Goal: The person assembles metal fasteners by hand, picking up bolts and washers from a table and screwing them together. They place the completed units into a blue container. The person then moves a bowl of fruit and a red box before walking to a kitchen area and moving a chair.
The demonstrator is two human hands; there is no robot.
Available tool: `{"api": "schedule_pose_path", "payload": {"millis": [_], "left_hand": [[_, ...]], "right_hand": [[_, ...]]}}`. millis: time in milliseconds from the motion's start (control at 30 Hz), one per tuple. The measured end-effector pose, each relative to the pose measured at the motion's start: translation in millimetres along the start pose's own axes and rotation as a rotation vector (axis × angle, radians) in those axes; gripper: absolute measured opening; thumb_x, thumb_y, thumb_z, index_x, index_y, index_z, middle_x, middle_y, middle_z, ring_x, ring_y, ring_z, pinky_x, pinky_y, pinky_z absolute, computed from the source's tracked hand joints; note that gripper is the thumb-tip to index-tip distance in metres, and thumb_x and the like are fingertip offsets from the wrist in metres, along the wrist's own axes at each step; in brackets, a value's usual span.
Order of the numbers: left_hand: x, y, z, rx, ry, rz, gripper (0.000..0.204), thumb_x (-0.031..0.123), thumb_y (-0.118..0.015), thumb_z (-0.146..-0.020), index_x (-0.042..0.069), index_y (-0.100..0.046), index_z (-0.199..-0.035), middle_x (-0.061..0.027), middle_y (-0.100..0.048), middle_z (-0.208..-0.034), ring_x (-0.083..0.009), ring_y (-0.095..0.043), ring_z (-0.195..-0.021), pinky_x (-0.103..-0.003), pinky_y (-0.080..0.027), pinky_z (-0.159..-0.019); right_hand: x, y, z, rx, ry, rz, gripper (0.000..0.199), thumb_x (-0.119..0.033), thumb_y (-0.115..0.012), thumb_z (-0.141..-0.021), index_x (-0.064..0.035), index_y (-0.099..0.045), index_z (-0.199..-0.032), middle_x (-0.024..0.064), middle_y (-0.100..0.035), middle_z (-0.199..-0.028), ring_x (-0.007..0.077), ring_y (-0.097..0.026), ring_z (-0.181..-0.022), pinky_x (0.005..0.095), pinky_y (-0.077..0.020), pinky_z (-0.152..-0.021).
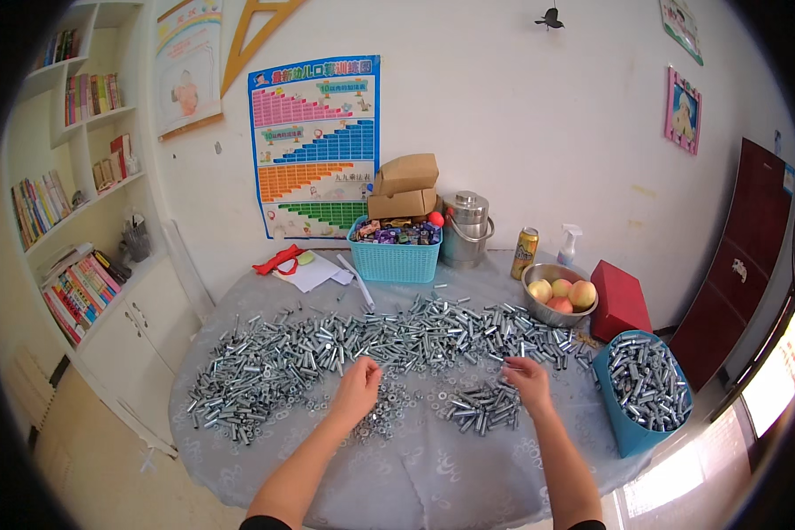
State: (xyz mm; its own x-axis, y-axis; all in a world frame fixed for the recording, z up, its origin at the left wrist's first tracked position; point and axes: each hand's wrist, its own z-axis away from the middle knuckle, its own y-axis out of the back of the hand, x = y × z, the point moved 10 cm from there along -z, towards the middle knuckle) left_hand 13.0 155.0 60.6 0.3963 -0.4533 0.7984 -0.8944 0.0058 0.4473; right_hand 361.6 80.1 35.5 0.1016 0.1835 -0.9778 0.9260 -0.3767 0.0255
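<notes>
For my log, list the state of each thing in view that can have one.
Left hand: fingers curled, contents unclear
Right hand: seems to pinch a small metal part
Loose metal parts: heaped on the table
Blue bin: full of metal parts
Turquoise basket: full of small packets
Metal bowl: holding fruit
Metal pot: lidded
Drink can: upright
Spray bottle: upright
Red box: looks closed
Cabinet doors: shut

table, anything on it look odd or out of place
Mildly: the steel bowl of fruit stands beside loose metal parts, an odd spot for food, and the upper brown carton sits askew on the lower carton.
</notes>
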Motion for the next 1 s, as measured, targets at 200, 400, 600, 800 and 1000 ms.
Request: {"api": "schedule_pose_path", "payload": {"millis": [200,400,600,800,1000], "left_hand": [[0.8,-30.6,52.1,-0.089,0.268,0.667,0.009,0.010,-0.055,-0.089,0.002,-0.055,-0.093,-0.0041,-0.060,-0.077,-0.0078,-0.055,-0.068,-0.021,-0.044,-0.059],[3.4,-44.2,68.7,-0.102,0.247,0.723,0.008,0.008,-0.055,-0.089,0.001,-0.055,-0.093,-0.0046,-0.060,-0.078,-0.0080,-0.054,-0.068,-0.021,-0.045,-0.060],[7.7,-49.8,73.7,-0.144,0.236,0.667,0.008,0.008,-0.054,-0.090,0.001,-0.056,-0.093,-0.0048,-0.060,-0.077,-0.0080,-0.055,-0.067,-0.020,-0.045,-0.060],[4.4,-47.6,74.4,-0.131,0.254,0.688,0.008,0.007,-0.054,-0.090,0.000,-0.056,-0.092,-0.0054,-0.060,-0.077,-0.0088,-0.055,-0.066,-0.021,-0.046,-0.060],[-2.1,-44.9,73.9,-0.088,0.266,0.738,0.008,0.006,-0.054,-0.089,-0.001,-0.057,-0.093,-0.0068,-0.062,-0.079,-0.0095,-0.056,-0.065,-0.023,-0.048,-0.060]], "right_hand": [[-8.4,-108.2,33.4,-0.166,-0.195,-0.539,0.022,-0.006,-0.060,-0.085,-0.0031,-0.058,-0.108,0.0056,-0.063,-0.097,0.0130,-0.061,-0.084,0.0264,-0.0519,-0.073],[-3.4,-123.2,55.9,-0.185,-0.197,-0.575,0.024,-0.004,-0.061,-0.085,-0.0038,-0.056,-0.108,0.0068,-0.063,-0.101,0.0147,-0.061,-0.088,0.0283,-0.0514,-0.076],[-8.3,-132.0,61.4,-0.249,-0.148,-0.491,0.022,-0.001,-0.057,-0.086,-0.0015,-0.055,-0.107,0.0086,-0.061,-0.104,0.0144,-0.060,-0.087,0.0275,-0.0510,-0.078],[-10.0,-132.7,63.7,-0.268,-0.118,-0.378,0.021,-0.001,-0.058,-0.085,-0.0010,-0.055,-0.106,0.0090,-0.060,-0.106,0.0134,-0.059,-0.088,0.0270,-0.0498,-0.079],[-12.6,-136.8,65.3,-0.269,-0.120,-0.409,0.021,0.000,-0.059,-0.085,-0.0006,-0.055,-0.106,0.0087,-0.061,-0.105,0.0134,-0.059,-0.088,0.0266,-0.0491,-0.080]]}}
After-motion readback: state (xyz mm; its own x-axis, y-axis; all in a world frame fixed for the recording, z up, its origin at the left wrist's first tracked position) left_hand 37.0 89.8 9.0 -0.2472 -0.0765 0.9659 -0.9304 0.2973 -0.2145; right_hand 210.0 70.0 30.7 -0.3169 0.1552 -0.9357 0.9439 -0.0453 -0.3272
